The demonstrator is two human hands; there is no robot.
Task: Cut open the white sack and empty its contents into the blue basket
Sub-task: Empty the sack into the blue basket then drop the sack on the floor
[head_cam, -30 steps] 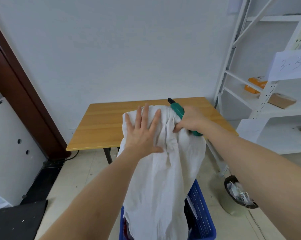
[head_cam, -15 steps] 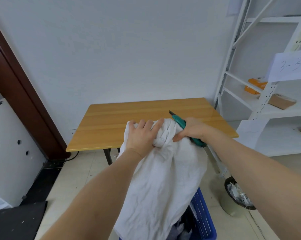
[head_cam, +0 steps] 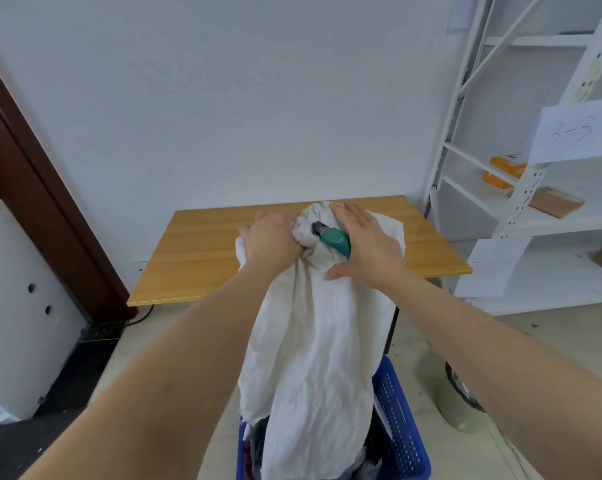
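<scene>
The white sack hangs upside down, its open end down inside the blue basket. Dark clothing shows in the basket under it. My left hand is closed on the bunched top of the sack. My right hand lies flat on the sack's upper right side, fingers spread, and pins a green utility knife under the palm, its black tip pointing left toward the bunched cloth.
A wooden table stands behind the sack against the white wall. White shelving with boxes and a paper label is at the right. A grey bin sits on the floor by the basket. A dark door frame is at the left.
My left hand went from flat on the sack to gripping its bunched top. My right hand opened its fingers over the sack, still with the knife. The sack's top rose toward the table.
</scene>
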